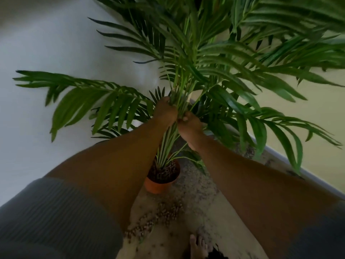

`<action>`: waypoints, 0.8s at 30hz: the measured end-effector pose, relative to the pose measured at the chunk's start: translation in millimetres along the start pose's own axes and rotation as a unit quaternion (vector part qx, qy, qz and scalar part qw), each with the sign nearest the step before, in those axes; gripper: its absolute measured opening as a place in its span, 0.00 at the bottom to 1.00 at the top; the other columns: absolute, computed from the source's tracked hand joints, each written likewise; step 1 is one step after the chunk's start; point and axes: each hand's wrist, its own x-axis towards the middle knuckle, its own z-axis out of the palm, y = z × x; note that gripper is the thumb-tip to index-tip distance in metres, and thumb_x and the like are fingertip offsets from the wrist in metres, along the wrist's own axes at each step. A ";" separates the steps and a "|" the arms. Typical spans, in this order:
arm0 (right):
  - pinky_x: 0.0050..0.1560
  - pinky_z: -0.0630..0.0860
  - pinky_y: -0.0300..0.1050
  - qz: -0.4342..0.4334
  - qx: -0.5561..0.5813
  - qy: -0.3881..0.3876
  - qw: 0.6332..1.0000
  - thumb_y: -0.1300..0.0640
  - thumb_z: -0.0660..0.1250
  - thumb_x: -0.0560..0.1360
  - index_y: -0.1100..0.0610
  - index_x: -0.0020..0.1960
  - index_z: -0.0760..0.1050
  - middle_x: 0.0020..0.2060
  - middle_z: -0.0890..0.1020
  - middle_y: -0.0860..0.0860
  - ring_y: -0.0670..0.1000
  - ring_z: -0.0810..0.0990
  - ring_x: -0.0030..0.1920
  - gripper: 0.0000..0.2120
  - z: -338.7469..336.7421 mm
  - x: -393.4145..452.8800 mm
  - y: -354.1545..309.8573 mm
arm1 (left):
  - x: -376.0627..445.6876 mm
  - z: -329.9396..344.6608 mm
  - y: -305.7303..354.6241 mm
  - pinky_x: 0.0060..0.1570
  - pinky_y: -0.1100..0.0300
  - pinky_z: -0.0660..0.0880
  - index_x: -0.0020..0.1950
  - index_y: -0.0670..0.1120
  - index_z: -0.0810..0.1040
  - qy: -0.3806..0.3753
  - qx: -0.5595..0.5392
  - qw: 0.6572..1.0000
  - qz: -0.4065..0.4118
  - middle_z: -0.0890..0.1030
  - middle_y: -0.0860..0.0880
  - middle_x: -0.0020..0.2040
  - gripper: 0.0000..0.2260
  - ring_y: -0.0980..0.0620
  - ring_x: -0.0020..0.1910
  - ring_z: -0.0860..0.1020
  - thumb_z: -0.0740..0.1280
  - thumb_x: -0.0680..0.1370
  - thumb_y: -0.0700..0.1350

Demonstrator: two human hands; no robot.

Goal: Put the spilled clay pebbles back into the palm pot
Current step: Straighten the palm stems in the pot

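Observation:
A tall palm grows from a small orange pot (155,186) standing upright on the speckled floor. My left hand (165,110) and my right hand (189,126) are both closed around the bundle of palm stems (180,101), well above the pot, left hand higher. Brown clay pebbles (164,214) lie spilled in a loose band on the floor in front of the pot, running down toward the lower left. Some pebbles and dark soil show inside the pot rim.
Long green fronds (89,98) spread left, right and overhead. A white wall is at the left, a yellow wall with a grey skirting board (291,161) at the right. My bare foot (198,246) stands near the bottom, close to the pebbles.

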 end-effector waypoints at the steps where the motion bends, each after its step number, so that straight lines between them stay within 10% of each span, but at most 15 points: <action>1: 0.48 0.76 0.47 0.001 0.001 0.011 1.000 0.62 0.59 0.80 0.58 0.52 0.77 0.43 0.80 0.55 0.55 0.79 0.49 0.08 2.0 1.1 0.3 | 0.2 -0.1 -0.7 0.37 0.64 0.76 0.59 0.42 0.78 0.005 0.003 1.000 0.001 0.81 0.45 0.51 0.12 0.52 0.43 0.79 0.60 0.78 0.37; 6: 0.53 0.76 0.48 -0.036 -0.092 0.066 0.993 0.58 0.60 0.80 0.62 0.53 0.78 0.48 0.82 0.61 0.58 0.79 0.48 0.11 10.1 -1.2 10.2 | -3.7 -3.8 -12.2 0.23 0.74 0.70 0.63 0.43 0.74 0.048 -0.004 0.999 0.016 0.75 0.49 0.50 0.12 0.60 0.34 0.73 0.62 0.80 0.39; 11: 0.43 0.74 0.48 -0.137 -0.068 0.132 0.979 0.57 0.59 0.80 0.63 0.51 0.80 0.42 0.81 0.62 0.59 0.78 0.42 0.12 24.4 -5.6 36.1 | -2.3 -10.1 -46.2 0.54 0.58 0.76 0.60 0.51 0.77 0.091 0.043 0.990 0.095 0.82 0.52 0.55 0.11 0.55 0.50 0.79 0.65 0.78 0.47; 24: 0.46 0.65 0.43 -0.365 -0.068 0.323 0.871 0.58 0.62 0.80 0.66 0.48 0.81 0.46 0.78 0.64 0.59 0.76 0.45 0.13 85.8 -49.0 109.3 | -35.8 -37.7 -113.8 0.53 0.58 0.77 0.58 0.45 0.80 0.158 -0.046 0.934 0.316 0.83 0.50 0.48 0.11 0.51 0.49 0.81 0.68 0.76 0.45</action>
